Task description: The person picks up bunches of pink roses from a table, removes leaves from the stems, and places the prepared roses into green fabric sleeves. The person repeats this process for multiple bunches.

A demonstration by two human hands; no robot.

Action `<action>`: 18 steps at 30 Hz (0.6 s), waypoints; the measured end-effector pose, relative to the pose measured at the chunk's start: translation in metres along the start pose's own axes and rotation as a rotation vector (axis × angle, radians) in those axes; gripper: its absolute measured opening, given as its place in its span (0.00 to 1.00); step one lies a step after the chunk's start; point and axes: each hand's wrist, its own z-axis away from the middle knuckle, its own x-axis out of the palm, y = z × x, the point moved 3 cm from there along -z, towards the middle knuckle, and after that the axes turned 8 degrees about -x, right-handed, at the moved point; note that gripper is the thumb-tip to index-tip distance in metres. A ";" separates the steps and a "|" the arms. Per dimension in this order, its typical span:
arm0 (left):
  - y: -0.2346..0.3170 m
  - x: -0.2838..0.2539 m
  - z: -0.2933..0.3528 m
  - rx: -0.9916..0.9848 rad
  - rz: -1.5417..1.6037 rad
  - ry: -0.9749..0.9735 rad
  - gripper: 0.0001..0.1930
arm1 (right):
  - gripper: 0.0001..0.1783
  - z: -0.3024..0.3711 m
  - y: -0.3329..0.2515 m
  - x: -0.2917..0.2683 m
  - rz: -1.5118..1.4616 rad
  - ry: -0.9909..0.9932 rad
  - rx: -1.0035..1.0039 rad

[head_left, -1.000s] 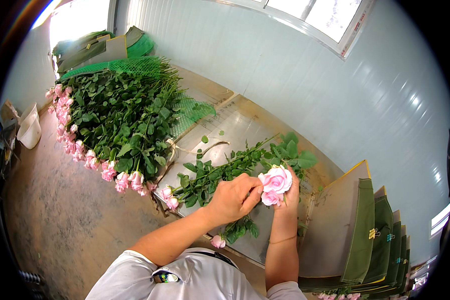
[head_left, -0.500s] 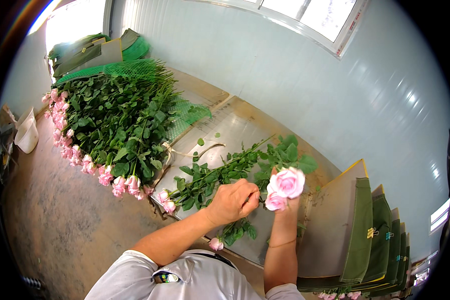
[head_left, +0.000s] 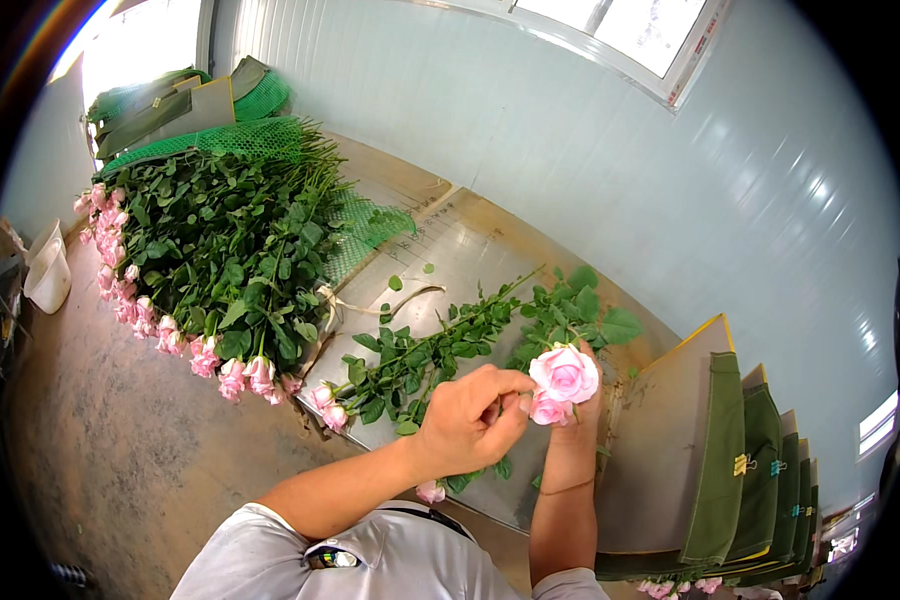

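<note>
Two pink roses (head_left: 564,374) are just to the right of the left hand (head_left: 470,418), above the counter (head_left: 460,240), with blooms facing up. The left fingers are curled, thumb and forefinger close at the petals; whether they pinch one, I cannot tell. The right hand (head_left: 588,412) is behind the blooms, which hide its grip and the stem's direction.

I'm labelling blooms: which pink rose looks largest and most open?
The upper rose of the two at the right hand: its broad petals spread around a visible centre. The lower rose, the piled roses and the loose roses look smaller.
</note>
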 end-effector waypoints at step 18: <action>-0.007 -0.001 -0.005 -0.394 0.132 -0.201 0.08 | 0.16 -0.003 0.007 0.015 0.279 0.014 -0.058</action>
